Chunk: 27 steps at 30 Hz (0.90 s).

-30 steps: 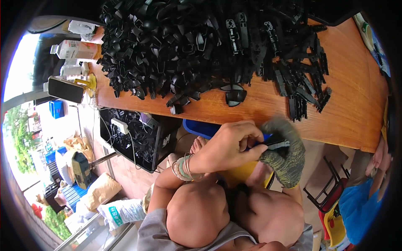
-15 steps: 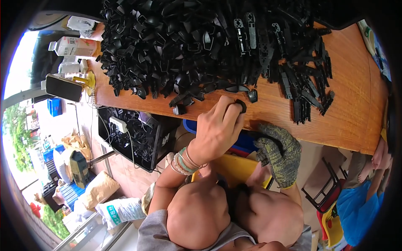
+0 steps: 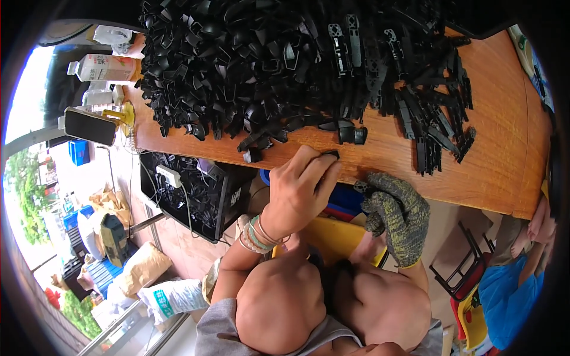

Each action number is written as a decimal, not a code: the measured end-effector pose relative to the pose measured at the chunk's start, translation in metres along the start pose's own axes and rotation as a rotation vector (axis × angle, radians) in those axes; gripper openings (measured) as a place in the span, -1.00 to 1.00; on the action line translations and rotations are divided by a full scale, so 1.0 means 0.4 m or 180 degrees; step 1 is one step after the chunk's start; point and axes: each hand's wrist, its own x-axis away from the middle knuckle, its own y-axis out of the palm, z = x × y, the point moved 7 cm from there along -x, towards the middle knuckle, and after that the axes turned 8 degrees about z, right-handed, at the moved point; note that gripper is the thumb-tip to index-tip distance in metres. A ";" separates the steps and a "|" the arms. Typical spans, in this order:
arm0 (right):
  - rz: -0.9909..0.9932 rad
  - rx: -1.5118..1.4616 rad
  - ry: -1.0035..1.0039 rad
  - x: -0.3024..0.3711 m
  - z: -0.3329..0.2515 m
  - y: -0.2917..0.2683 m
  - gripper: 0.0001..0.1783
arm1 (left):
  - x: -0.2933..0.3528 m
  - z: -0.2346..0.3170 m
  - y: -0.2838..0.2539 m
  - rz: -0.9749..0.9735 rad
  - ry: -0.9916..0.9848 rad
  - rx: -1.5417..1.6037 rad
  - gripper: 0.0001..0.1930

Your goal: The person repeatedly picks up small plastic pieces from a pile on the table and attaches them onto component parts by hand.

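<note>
1. Left hand (image 3: 298, 187) is pinching a small black piece (image 3: 333, 154) in bent fingers, gap nearly closed; thumb is mostly hiding, so can't tell the exact contact
2. That piece is peeking out at the fingertips, over the near part of the table (image 3: 493, 118); can't tell if it's touching the wood
3. Right hand (image 3: 401, 213), gloved, is curling tight around what's looking like a dark strip (image 3: 360, 186); only one end is poking out, the palm side is hiding the rest
4. Handling, my guess: both are looking like thin moulded plastic, so light and stiff; smooth faces are probably sliding on bare skin, thin rims probably cracking if they're being bent
5. Best hold, I'd say: piece by its opposite side edges, strip around mid-length, leaving ends free
6. Two loose caps (image 3: 359, 136) are lying just in front of the heap (image 3: 225, 71); loose strips (image 3: 427, 154) are lying to the right
7. Yellow bin (image 3: 335, 236) is sitting below the table edge
</note>
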 end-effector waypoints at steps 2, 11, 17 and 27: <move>-0.0011 0.0025 0.0013 -0.001 0.003 -0.001 -0.71 | -0.004 0.001 -0.003 0.0063 -0.0032 0.0046 -0.85; 0.0073 -0.0249 -0.0016 -0.002 0.013 -0.012 -0.71 | -0.018 -0.007 -0.017 -0.0175 -0.0330 0.0086 -0.84; -0.0593 0.0347 -0.0204 0.005 -0.013 0.023 -0.73 | 0.028 -0.029 0.049 -0.0731 -0.2201 0.3260 -0.86; -0.0101 -0.0127 -0.0219 0.019 -0.004 0.002 -0.72 | 0.042 -0.012 0.059 -0.0610 -0.2228 0.2007 -0.89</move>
